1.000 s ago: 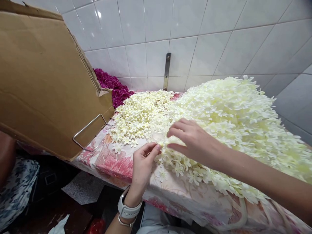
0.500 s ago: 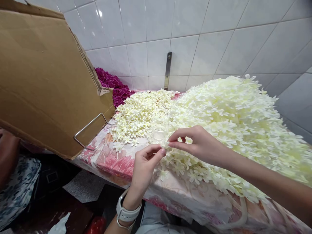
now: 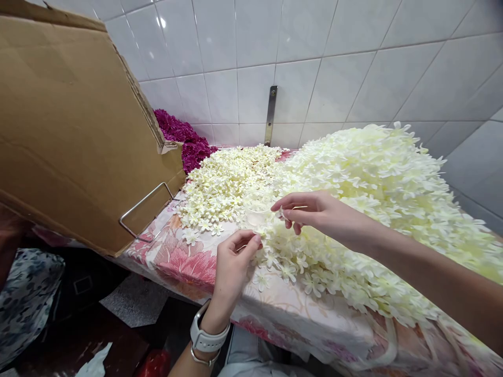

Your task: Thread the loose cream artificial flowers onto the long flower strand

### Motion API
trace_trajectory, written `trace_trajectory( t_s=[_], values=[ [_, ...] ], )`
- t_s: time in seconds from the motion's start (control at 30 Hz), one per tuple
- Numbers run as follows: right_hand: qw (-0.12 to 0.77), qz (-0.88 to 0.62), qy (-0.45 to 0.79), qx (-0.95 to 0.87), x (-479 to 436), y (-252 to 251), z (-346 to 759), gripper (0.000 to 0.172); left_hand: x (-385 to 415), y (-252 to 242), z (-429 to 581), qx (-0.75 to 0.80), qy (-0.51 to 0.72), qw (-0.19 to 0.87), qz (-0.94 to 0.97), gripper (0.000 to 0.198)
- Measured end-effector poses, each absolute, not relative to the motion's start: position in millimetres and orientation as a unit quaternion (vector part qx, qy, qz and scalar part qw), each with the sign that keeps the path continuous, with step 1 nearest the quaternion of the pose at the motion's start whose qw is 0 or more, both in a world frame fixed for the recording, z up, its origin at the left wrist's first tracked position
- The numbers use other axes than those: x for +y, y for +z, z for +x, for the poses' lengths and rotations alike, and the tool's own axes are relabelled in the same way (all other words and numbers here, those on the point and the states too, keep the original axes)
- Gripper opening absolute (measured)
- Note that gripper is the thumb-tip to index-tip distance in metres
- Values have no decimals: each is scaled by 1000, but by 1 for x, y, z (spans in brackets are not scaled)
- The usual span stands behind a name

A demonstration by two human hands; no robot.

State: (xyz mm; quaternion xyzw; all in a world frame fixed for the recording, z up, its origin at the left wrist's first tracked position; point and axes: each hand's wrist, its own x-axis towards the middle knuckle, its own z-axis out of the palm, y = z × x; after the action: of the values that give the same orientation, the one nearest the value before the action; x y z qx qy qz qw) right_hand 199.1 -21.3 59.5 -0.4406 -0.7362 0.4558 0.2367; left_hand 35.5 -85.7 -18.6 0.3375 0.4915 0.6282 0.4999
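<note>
My left hand [image 3: 236, 262], with a white watch [image 3: 210, 335] on its wrist, is closed in a pinch over the front of the cloth. Anything between those fingertips is too small to make out. My right hand [image 3: 310, 209] pinches a small white flower [image 3: 280, 213] between thumb and forefinger, just to the right of a clear plastic cup [image 3: 255, 217]. Behind the cup lies a heap of small cream flowers [image 3: 231, 178]. A much bigger pile of larger white artificial flowers [image 3: 377, 178] spreads beneath and beyond my right forearm.
A large cardboard box [image 3: 70, 125] stands at the left, with a metal wire frame [image 3: 145, 207] by it. Purple flowers [image 3: 183, 136] lie against the tiled wall [image 3: 220, 36] below a metal bracket [image 3: 270, 115]. A floral tablecloth [image 3: 188, 267] covers the table. Another person's patterned clothing [image 3: 29, 298] shows lower left.
My hands were together at a white flower; now they are apart. My right hand has moved slightly up and to the right, near the cup. My left hand has barely moved.
</note>
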Motion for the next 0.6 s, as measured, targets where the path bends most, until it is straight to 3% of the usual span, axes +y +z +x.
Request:
trace_trajectory(
  t_s=[0.2,0.37,0.6],
  values=[
    [247,-436,494,-711,-21,58,196,18,-85,-20,36,492,625,507,333,12],
    [235,-475,486,-695,-19,58,196,28,-84,-20,36,494,623,506,334,11],
    [270,-470,496,-679,-18,55,195,24,-84,-20,38,501,617,508,332,13]
  ],
)
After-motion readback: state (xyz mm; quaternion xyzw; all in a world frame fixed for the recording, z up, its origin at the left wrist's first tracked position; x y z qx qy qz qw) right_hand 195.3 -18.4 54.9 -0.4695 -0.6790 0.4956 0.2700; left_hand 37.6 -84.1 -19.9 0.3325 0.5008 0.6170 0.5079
